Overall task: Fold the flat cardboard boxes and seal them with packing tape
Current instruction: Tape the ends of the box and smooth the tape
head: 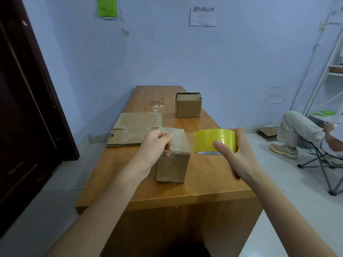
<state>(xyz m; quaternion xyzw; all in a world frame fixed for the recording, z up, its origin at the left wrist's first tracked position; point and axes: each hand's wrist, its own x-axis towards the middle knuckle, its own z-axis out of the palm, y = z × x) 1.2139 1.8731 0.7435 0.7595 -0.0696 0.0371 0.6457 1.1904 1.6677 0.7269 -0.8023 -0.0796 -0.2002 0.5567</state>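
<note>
Nearest the camera, the front edge of the wooden bench [167,199] runs below both forearms. At the left lies a flat cardboard box [133,128], not yet folded. Just right of it the left hand [155,143] has its fingers curled, pinching what looks like the free tape end at the top edge of the folded box [173,164], which stands upright near the bench middle. A second folded box [188,104] sits farther back. To the right the right hand [235,151] grips the yellow tape roll [213,139], lifted beside the box. Sealing the top seam seems the step in hand; next, the strip likely needs pressing down and tearing free.
</note>
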